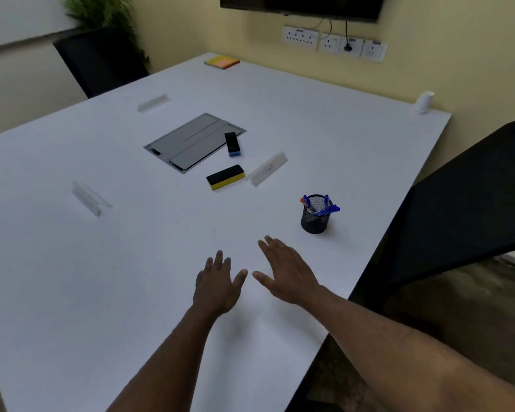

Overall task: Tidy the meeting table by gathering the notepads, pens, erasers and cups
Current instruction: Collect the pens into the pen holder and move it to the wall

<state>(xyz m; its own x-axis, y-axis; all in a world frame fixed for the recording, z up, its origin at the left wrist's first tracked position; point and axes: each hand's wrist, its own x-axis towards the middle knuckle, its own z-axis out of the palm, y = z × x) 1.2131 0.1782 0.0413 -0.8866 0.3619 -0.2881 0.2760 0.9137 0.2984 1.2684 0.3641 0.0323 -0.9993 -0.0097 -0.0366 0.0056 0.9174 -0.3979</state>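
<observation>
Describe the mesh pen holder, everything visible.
The mesh pen holder is a small black cylinder, apparently wire mesh, standing upright on the white table near its right edge. It holds several blue-capped pens and one with a red or orange tip, leaning at angles. Nothing else touches it; both hands are apart from it, the right hand nearer.

left hand (217,288): bare, no rings | right hand (289,275): bare | forearms: unsleeved, lightly haired
</observation>
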